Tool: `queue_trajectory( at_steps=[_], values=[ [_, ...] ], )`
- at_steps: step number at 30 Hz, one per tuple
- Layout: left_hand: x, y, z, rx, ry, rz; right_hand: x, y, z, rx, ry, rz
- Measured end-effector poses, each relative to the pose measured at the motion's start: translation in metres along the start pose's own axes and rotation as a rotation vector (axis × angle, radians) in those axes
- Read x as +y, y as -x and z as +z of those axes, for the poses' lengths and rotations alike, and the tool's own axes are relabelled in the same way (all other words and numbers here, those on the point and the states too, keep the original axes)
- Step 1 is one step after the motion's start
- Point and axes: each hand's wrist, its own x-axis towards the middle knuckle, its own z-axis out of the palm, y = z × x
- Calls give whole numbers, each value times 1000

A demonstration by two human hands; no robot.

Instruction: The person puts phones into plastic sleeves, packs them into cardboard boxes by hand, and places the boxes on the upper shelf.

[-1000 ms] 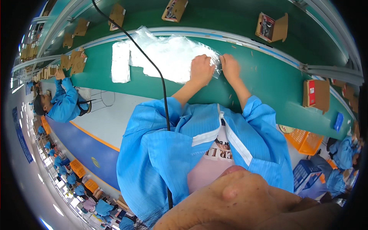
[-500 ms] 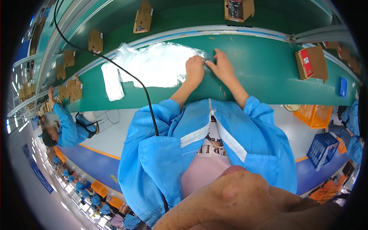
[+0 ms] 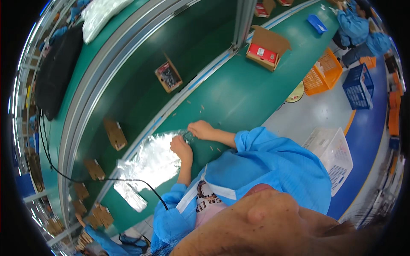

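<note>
- Factory-type room; green bench (image 3: 239,100) under both hands; 2nd green surface w/ open cartons (image 3: 174,82) past the rail, ahead & L of them.
- L hand (image 3: 182,148): fingers curled in at R end of clear plastic bags (image 3: 156,160), apparently pinching film.
- R hand (image 3: 203,129): just beside L hand, fingertips at same film edge; can't tell if gripping.
- Bags: flat on bench, mostly L of L hand; narrower folded stack (image 3: 131,195) farther L.
- Progress (judged): prob. early in handling one bag's edge; most of pile seems left to do. Exact no. unclear, glare.
- Near R hand: brown scraps (image 3: 202,107) just ahead; carton w/ red box (image 3: 262,53) well off to R, blue tray (image 3: 317,24) farther.
- Writing: dark lettering on shirt (image 3: 210,206), below L hand, part-covered by jacket; pale label on red box, too small to read.
</note>
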Motion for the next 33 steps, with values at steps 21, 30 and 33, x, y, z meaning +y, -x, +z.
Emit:
queue_trajectory(
  at_steps=[21, 30, 33],
  values=[
    [-5, 14, -2, -48, -134, 121, -11, 81, -93, 44, -892, 465],
    [-6, -3, -6, -172, -110, 122, -24, 107, -313, 452, -595, 421],
    [-12, -5, -8, -164, -48, 125, 4, 75, -406, 685, -414, 366]
  ],
)
